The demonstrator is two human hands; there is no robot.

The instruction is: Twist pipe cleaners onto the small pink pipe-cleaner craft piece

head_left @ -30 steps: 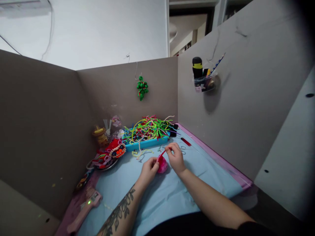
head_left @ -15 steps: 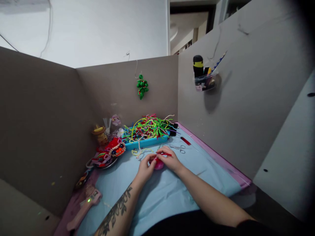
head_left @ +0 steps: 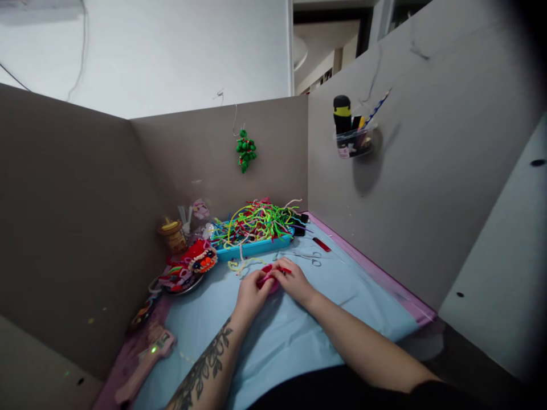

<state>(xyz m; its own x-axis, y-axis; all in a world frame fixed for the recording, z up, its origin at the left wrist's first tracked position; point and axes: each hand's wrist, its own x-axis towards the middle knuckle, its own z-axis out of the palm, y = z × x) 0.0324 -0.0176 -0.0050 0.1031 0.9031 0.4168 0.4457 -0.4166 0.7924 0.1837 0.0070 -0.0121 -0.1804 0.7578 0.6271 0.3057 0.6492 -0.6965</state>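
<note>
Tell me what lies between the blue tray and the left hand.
Head view: a loose pale yellow pipe cleaner lies on the light blue sheet between the blue tray and the left hand.

Both hands meet fingertip to fingertip, just below centre. The left hand [head_left: 251, 291] curls its fingers inward, its tattooed forearm [head_left: 205, 367] running back toward seven o'clock. The right hand [head_left: 296, 281] lies knuckles up, fingers pinched, its bare forearm [head_left: 359, 347] stretching away toward four o'clock.
</note>
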